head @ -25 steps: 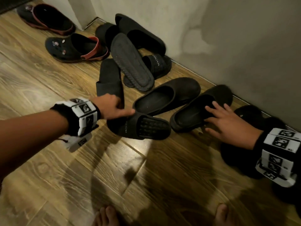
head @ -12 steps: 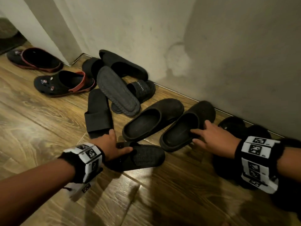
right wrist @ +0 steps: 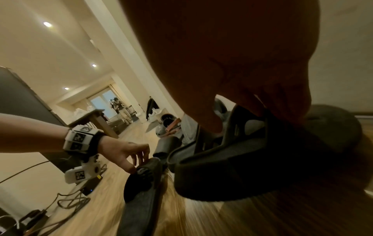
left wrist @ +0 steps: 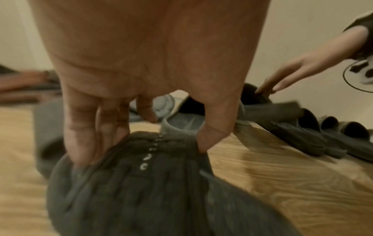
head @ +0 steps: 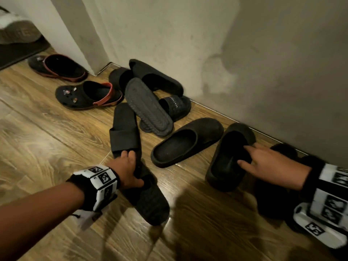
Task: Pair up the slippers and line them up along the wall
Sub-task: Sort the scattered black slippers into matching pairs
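While the head view shows only the back of the left hand (head: 126, 171), the left wrist view shows its grip plainly: fingers (left wrist: 80, 127) and thumb pinch the ribbed strap of a black slide (head: 148, 200) lying nearest on the wooden floor (head: 47, 144), well out from the wall (head: 244, 63). That same close view catches small white lettering across the strap, too blurred to read. A matching slide (head: 176, 107) farther back, near the wall, carries white print on its band as well, too small to make out.

To the right, the right hand (head: 267, 162) reaches into a smooth black clog (head: 229, 157) whose toe points at the wall; the fingers hook over its inner rim and hold it, and the right wrist view shows the clog tipped up off the floor, which the head view does not reveal. Its twin (head: 186, 142) lies just left, angled. A fuzzy black slipper (head: 282, 149) sits against the wall behind the right wrist.

Farther on, an upturned sole (head: 148, 106) rests across the printed slide, a plain slide (head: 125, 129) lies beside it, and two more (head: 156, 78) lean against the wall. Two red-trimmed clogs (head: 88, 95) sit beyond, at the corner.

The right wrist view alone shows cables (right wrist: 66, 202) on the floor.
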Available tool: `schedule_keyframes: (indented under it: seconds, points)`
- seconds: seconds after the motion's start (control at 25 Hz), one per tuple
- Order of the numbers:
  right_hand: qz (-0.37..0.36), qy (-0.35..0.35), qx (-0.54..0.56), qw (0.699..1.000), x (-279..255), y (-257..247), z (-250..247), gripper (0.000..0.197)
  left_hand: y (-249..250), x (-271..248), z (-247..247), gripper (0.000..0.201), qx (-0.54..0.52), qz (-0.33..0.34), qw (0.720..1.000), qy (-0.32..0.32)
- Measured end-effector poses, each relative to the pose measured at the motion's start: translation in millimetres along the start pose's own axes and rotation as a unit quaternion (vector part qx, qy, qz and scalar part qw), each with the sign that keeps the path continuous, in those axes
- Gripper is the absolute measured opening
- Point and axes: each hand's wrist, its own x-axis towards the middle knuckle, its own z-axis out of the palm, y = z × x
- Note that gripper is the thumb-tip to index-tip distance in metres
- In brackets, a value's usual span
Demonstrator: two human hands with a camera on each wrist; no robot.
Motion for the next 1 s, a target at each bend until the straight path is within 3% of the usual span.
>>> schedule_keyframes:
  seconds: [0.16, 0.28, 0.4, 0.52, 0.6, 0.72, 0.88, 1.0]
  points:
    - [-0.061, 0.061, 0.009, 0.996, -20, -25, -30, 0.065, -17, -5, -15, 0.086, 0.065, 0.03, 0.997, -0.026]
    - [-0.101, 0.097, 0.036, 0.989, -27, -54, -56, 0.079, -14, -11, -7, 0.095, 0.088, 0.075, 0.993, -0.022]
    - [-0.148, 0.164, 0.095, 0.971, -12, -81, -75, 0.08, -1, -29, 10, 0.109, 0.081, 0.113, 0.99, -0.035]
    - [-0.217, 0.117, 0.137, 0.959, 6, -96, -68, 0.081, 18, -50, 20, 0.108, 0.073, 0.169, 0.983, -0.028]
    - [-0.242, 0.089, 0.124, 0.958, 8, -89, -49, 0.07, 34, -59, 18, 0.1, 0.052, 0.221, 0.974, 0.001]
    - [-0.211, 0.063, 0.089, 0.971, -1, -56, -26, 0.049, 70, -62, 3, 0.082, 0.029, 0.293, 0.953, 0.072]
    - [-0.183, 0.066, 0.125, 0.973, -15, -13, -13, 0.043, 126, -50, -20, 0.059, 0.009, 0.345, 0.929, 0.131]
    - [-0.165, 0.066, 0.093, 0.98, -20, 14, -3, 0.036, 168, -29, -28, 0.057, -0.012, 0.366, 0.921, 0.136]
